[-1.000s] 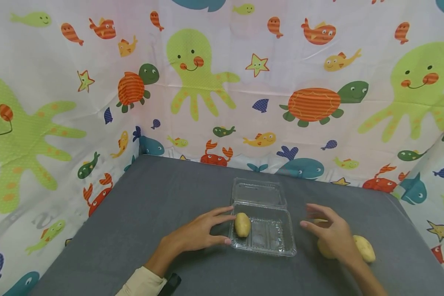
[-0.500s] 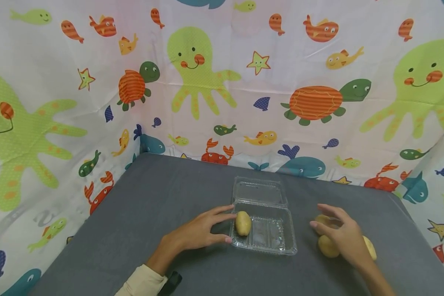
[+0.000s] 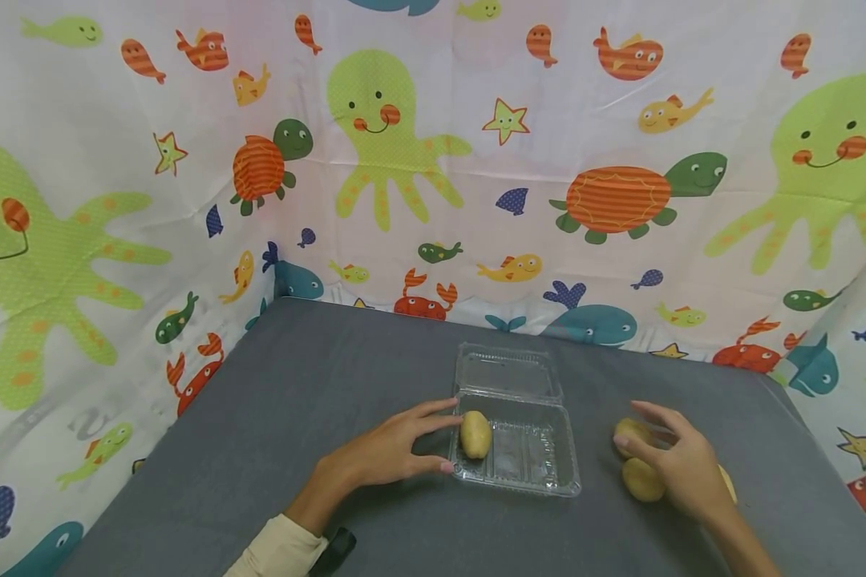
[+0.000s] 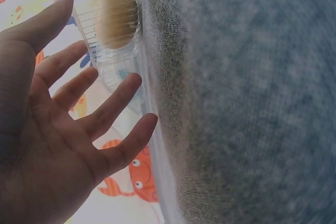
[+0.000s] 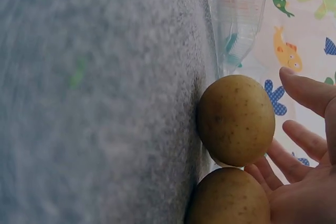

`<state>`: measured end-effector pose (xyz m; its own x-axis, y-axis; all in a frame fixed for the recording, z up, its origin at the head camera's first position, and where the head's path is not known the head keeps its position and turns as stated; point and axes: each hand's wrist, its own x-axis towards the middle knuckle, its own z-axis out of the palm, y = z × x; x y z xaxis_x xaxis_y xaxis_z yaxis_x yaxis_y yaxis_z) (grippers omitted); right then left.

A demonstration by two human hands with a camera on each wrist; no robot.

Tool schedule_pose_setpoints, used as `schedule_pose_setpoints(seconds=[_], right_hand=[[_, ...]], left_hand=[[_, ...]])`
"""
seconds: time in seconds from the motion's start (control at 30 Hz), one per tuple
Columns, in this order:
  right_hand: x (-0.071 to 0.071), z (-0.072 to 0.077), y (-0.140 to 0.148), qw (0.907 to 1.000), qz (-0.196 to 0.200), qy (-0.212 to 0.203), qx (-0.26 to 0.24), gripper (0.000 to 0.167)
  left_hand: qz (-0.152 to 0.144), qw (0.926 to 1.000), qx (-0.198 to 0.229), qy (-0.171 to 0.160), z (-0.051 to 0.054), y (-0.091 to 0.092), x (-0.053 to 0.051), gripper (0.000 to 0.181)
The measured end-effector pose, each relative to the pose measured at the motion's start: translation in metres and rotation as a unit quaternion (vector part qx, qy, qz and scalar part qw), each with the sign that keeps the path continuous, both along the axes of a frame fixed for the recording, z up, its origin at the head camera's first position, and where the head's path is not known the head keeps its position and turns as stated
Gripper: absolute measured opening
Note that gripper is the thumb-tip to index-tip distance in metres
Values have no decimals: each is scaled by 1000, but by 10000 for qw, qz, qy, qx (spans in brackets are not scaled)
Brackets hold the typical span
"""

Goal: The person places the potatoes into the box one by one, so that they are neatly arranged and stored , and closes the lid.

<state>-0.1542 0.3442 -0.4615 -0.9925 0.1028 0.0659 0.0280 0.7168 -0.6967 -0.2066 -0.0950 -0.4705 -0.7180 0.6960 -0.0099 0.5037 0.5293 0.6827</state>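
A clear plastic clamshell box (image 3: pixel 574 465) lies with its lid (image 3: pixel 507 373) folded back. One potato (image 3: pixel 475 435) sits at the left inside it, visible through the wall in the left wrist view. Beside the box's left edge is my left hand (image 3: pixel 393 449), fingers spread, thumb and fingertips at the rim; contact is hard to judge. My right hand (image 3: pixel 681 465) hovers around loose potatoes right of the box: one nearer me (image 5: pixel 236 121), one behind (image 3: pixel 631 433), and another (image 3: pixel 727 483) mostly hidden by the hand. Its thumb stands apart from the potatoes in the right wrist view, fingers beyond them.
A grey cloth (image 3: pixel 332 369) covers the table. Behind and at both sides hangs a white curtain (image 3: pixel 433 184) printed with sea animals. A dark band (image 3: pixel 334 553) is by the left wrist, below a light sleeve (image 3: pixel 277 549).
My right hand has shifted right and slightly down over the loose potatoes, uncovering more of the two on its left. The left hand and the box have stayed in place.
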Motion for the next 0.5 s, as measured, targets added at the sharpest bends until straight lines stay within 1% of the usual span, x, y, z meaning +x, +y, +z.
schedule_pose_setpoints(seconds=[0.3, 0.5], right_hand=[[-2, 1, 4, 9997, 43, -224, 126, 79], [-3, 1, 7, 9987, 37, -460, 237, 82]], left_hand=[[-8, 10000, 25, -65, 0, 0, 0, 71], [-8, 10000, 26, -80, 1, -1, 0, 72]])
